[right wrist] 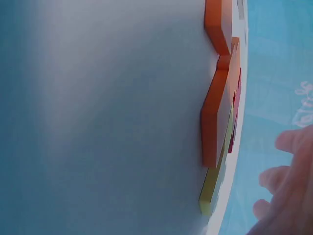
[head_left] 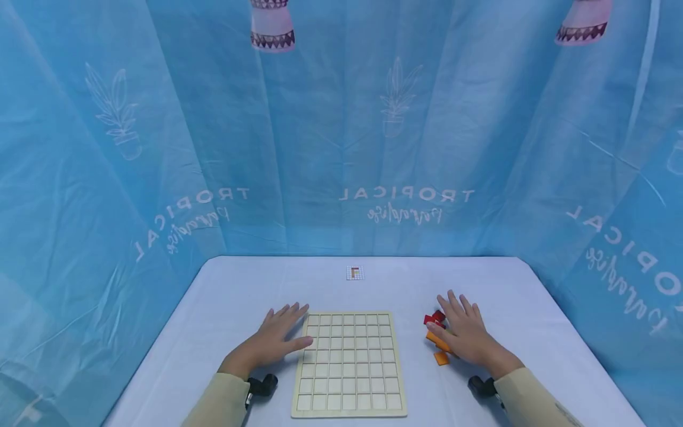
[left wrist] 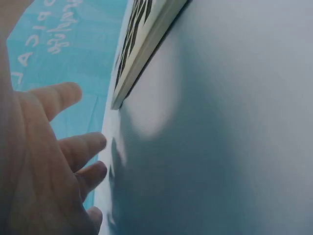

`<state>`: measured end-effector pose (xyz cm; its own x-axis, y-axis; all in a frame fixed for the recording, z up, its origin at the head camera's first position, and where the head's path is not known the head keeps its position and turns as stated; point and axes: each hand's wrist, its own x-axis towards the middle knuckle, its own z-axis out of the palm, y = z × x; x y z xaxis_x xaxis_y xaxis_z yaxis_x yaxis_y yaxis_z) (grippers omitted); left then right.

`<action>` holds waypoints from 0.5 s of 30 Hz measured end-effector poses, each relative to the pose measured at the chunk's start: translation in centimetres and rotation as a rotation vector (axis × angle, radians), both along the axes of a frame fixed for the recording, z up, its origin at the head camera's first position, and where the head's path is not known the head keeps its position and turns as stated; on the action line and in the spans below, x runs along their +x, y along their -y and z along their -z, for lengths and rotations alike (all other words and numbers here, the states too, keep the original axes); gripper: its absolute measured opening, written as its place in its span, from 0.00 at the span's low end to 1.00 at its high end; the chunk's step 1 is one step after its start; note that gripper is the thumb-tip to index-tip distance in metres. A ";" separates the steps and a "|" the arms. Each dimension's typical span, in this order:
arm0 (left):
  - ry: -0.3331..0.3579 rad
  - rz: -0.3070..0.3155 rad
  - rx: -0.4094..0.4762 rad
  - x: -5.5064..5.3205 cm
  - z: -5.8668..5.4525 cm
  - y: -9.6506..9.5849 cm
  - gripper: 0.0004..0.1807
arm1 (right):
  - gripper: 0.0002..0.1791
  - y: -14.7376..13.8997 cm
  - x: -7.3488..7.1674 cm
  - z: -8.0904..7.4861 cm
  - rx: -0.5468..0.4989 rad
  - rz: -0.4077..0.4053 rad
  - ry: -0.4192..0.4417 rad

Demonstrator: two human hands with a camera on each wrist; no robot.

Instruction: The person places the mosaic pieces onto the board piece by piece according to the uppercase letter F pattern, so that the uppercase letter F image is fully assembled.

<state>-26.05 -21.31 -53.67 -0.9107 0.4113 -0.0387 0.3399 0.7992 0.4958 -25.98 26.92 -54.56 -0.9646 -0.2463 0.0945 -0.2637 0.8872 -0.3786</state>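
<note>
A pale wooden grid board (head_left: pixel 349 365) with square cells lies in the middle of the table. My left hand (head_left: pixel 273 339) is at its left edge, fingers spread, holding nothing; in the left wrist view the fingers (left wrist: pixel 80 147) are apart above the white surface. My right hand (head_left: pixel 465 332) spreads its fingers over a small pile of flat tiles and holds none. Red tiles (head_left: pixel 434 318) and orange tiles (head_left: pixel 441 358) show beside it. The right wrist view shows orange tiles (right wrist: pixel 215 117) and a yellow-green tile (right wrist: pixel 210 188) lying low; the hand hides part of the pile.
A small printed grid card (head_left: pixel 354 273) with a coloured pattern lies near the table's far edge. The white table (head_left: pixel 256 284) is enclosed by blue printed curtains (head_left: pixel 341 148). A black device (head_left: pixel 262 385) is strapped on each wrist.
</note>
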 end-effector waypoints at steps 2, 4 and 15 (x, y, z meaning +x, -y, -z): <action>0.006 -0.010 0.026 0.6 0.4 0.0 0.48 | 0.51 0.3 -0.2 0.0 0.002 -0.014 0.016; 0.008 -0.013 0.050 1.0 0.6 -0.1 0.47 | 0.51 0.5 -0.3 0.0 0.007 -0.025 0.038; 0.013 0.012 0.070 2.2 1.2 0.1 0.59 | 0.45 0.8 -0.5 0.7 0.020 -0.067 0.103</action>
<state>-23.87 -21.43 -54.88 -0.9051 0.4247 -0.0216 0.3426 0.7582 0.5548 -26.49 26.07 -55.25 -0.9502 -0.3115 -0.0103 -0.2832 0.8766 -0.3890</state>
